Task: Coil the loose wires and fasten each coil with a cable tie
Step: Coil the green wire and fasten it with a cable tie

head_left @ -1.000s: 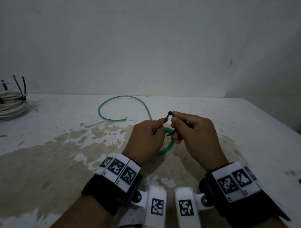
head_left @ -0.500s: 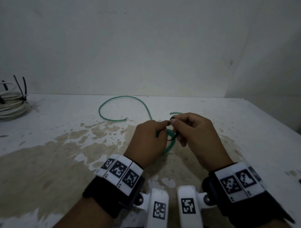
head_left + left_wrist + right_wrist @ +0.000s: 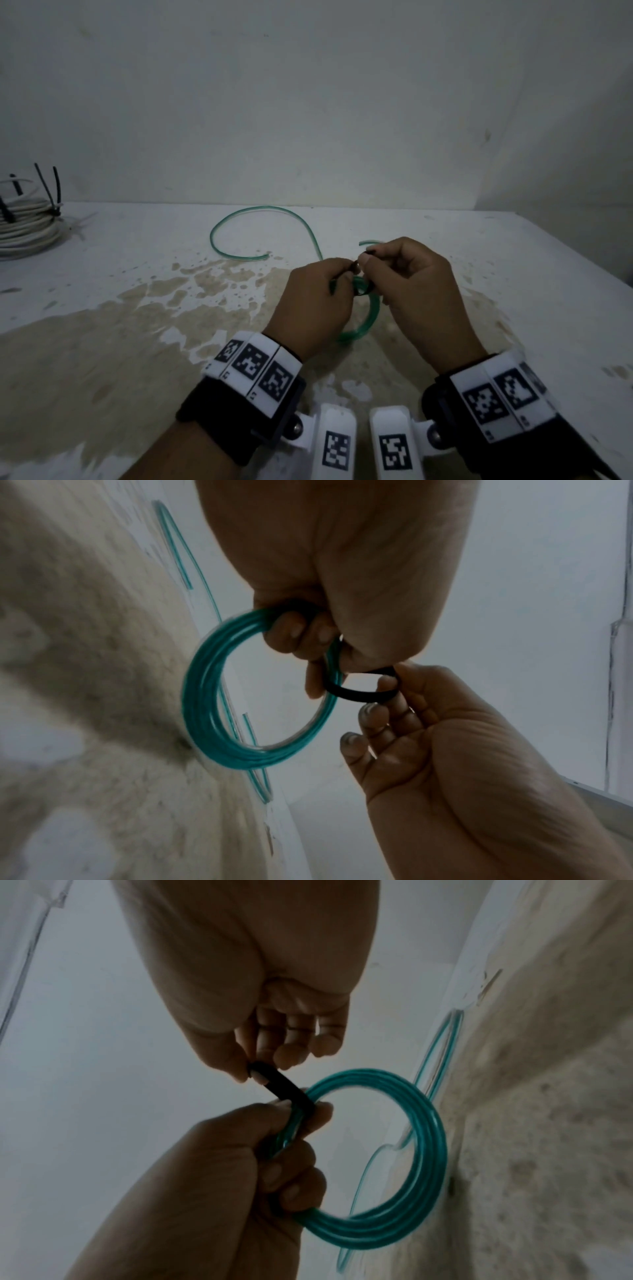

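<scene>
Standing on edge over the table (image 3: pixel 513 260), the green coil (image 3: pixel 205 715) is gripped by the left hand (image 3: pixel 318 305); the right hand (image 3: pixel 421 294) pinches the black tie (image 3: pixel 359 693), apparently looped around it. A tied white coil (image 3: pixel 24 222) lies far left.

Green wire coil (image 3: pixel 205 718) held upright, black cable tie (image 3: pixel 359 693) looped around it, seemingly not tightened

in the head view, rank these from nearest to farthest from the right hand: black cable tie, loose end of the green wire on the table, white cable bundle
1. Black cable tie: pinched in the right hand, looped round the green coil.
2. Loose end of the green wire: on the table, left of both hands, toward the wall.
3. White cable bundle: far left edge, already tied.
</scene>
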Tool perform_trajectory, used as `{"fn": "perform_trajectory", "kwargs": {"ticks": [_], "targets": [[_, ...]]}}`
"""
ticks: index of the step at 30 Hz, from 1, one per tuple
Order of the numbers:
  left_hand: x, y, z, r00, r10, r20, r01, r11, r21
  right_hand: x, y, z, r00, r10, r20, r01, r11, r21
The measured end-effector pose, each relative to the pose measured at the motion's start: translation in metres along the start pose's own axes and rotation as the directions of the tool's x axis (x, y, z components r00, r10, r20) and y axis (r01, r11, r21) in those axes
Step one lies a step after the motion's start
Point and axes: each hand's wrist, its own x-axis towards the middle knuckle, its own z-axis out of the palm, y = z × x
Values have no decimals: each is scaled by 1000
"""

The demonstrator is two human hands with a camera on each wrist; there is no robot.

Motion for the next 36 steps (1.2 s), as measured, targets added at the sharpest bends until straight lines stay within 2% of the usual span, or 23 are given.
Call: {"fn": "perform_trajectory", "kwargs": {"ticks": [3,5,10,15,20,22,25,30,33,36], "targets": [[-1,-2,0,992,121,-22,-119,989,82,2,5,0,999,27,32,-23,994,-105],[-1,1,0,987,159,-23,-156,983,95,2,6,-1,998,42,47,-35,989,-142],[0,5,3,1000,-29,11,30,998,-60,2,0,-1,1000,12,-29,-13,999,-44],[0,0,3,997,72,-10,-72,997,19,1,0,-1,1000,10,-16,-11,999,-51],[-3,-3,4,987,161,0,-160,980,120,2,5,-4,993,52,105,-32,982,-187],[-4,0,5,991,136,7,-136,988,72,3,4,-5,995,25,95,-5,980,-200],[-3,5,5,1000,5,10,-4,997,-73,2,0,-4,999,-43,30,47,982,-182],[-2,6,3,989,-137,59,147,960,-240,2,3,-2,998,-57,-23,54,990,-133],[-2,8,1,980,-159,119,190,927,-325,2,2,-5,996,-89,-24,84,982,-170],[-2,8,1,984,-150,96,173,936,-308,2,-1,-5,994,-102,30,106,977,-186]]}}
